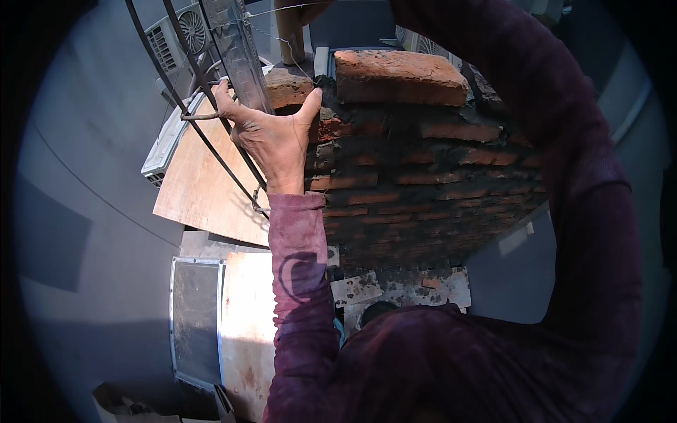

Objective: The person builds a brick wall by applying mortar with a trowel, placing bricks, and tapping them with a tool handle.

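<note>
The brick wall (416, 176) fills the middle of the view, built of rough red bricks in uneven courses with dark, crumbly mortar squeezed out of the joints; its face falls away toward the ground below. On its top course lies a loose-looking red brick (398, 76), long, chipped at the edges and paler than the rest, with a smaller broken brick piece (288, 87) at the wall's left end. Beside the wall's left edge a bare plywood sheet (204, 187) slopes down, light brown and smooth, and curved dark steel bars (194, 106) cross over it. A long metal spirit level (240, 53), grey and ribbed, stands tilted against the wall's top left corner. The left hand (271, 137) is spread wide at that corner: its thumb hooks over the mortar at the wall's top edge just beside the long brick, while its fingers reach leftward round the level's lower end and one of the bars. The right arm, in a dark maroon sleeve (578, 211), rises past the wall's right side, and its hand passes out of view, so I cannot tell its grip.
</note>
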`<state>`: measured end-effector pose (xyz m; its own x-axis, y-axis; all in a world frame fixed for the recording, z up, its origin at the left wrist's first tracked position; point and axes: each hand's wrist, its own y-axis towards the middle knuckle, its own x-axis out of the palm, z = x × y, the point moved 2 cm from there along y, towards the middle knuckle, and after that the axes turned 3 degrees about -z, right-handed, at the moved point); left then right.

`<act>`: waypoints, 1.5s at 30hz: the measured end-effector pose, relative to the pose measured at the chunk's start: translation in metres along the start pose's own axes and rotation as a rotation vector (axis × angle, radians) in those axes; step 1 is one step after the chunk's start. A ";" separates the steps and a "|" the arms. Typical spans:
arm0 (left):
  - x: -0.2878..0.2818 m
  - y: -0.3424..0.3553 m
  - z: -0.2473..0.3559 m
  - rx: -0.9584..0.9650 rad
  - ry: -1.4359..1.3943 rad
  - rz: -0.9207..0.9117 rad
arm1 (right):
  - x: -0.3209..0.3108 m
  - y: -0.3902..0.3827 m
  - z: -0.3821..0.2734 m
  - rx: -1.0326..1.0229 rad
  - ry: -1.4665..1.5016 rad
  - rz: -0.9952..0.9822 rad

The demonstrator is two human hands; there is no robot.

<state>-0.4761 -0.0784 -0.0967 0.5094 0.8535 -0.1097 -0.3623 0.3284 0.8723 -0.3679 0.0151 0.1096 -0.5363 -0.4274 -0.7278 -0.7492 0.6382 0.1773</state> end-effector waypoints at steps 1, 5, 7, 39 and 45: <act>-0.002 0.001 -0.001 -0.007 -0.011 -0.006 | -0.005 -0.003 -0.004 -0.024 -0.003 0.013; 0.002 0.000 0.000 -0.041 -0.017 -0.026 | 0.001 -0.005 0.005 0.007 0.029 0.047; 0.000 -0.002 0.002 -0.039 -0.024 -0.026 | 0.000 0.005 0.015 0.037 0.046 -0.024; -0.002 -0.003 -0.002 -0.062 -0.002 -0.007 | 0.007 -0.005 -0.006 -0.035 -0.016 -0.027; -0.002 -0.006 0.005 -0.052 0.017 -0.002 | 0.011 -0.012 -0.003 0.000 0.015 0.025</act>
<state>-0.4711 -0.0843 -0.0997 0.4970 0.8594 -0.1204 -0.4015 0.3507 0.8460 -0.3655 0.0006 0.1018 -0.5607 -0.4203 -0.7134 -0.7354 0.6487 0.1958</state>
